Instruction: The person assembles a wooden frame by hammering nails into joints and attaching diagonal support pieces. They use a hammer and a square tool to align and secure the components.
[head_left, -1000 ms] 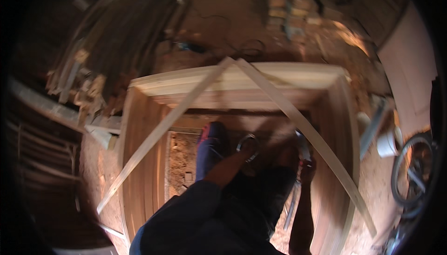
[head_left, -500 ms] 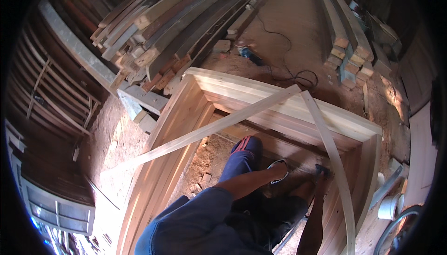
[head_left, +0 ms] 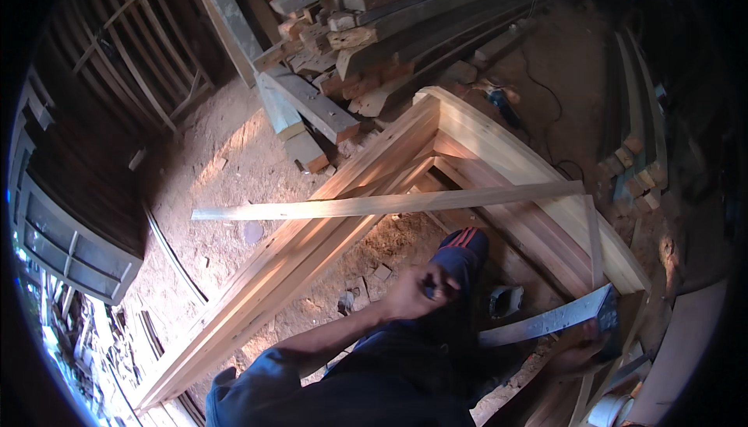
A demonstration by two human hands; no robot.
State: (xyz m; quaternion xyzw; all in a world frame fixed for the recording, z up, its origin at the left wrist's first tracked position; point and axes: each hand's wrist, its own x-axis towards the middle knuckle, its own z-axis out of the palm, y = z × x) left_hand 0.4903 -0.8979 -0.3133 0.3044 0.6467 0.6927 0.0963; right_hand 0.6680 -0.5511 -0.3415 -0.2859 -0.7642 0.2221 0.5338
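Note:
My right hand (head_left: 578, 347) is closed round the dark handle of a handsaw (head_left: 545, 322), whose pale blade points left above the right side of a large wooden frame (head_left: 312, 232). My left hand (head_left: 431, 285) hangs over the frame's inside, near my bent knee (head_left: 461, 252). Its fingers are curled and somewhat blurred; what lies in them, if anything, I cannot make out. A long thin wooden strip (head_left: 374, 206) crosses the frame's far left corner. Its right end meets a second strip (head_left: 594, 240) on the far side, partly hidden lower down by the saw.
Stacked timber (head_left: 374, 37) lies beyond the frame, with another beam pile (head_left: 635, 154) at far right. A blue power tool (head_left: 502, 104) and its cord rest on the dirt floor. Left are a slatted wooden panel (head_left: 117, 29) and a paned window sash (head_left: 74, 244).
My view has swung left, so the frame appears turned. The saw has come up into sight in my right hand. My left hand now shows curled above the frame's opening.

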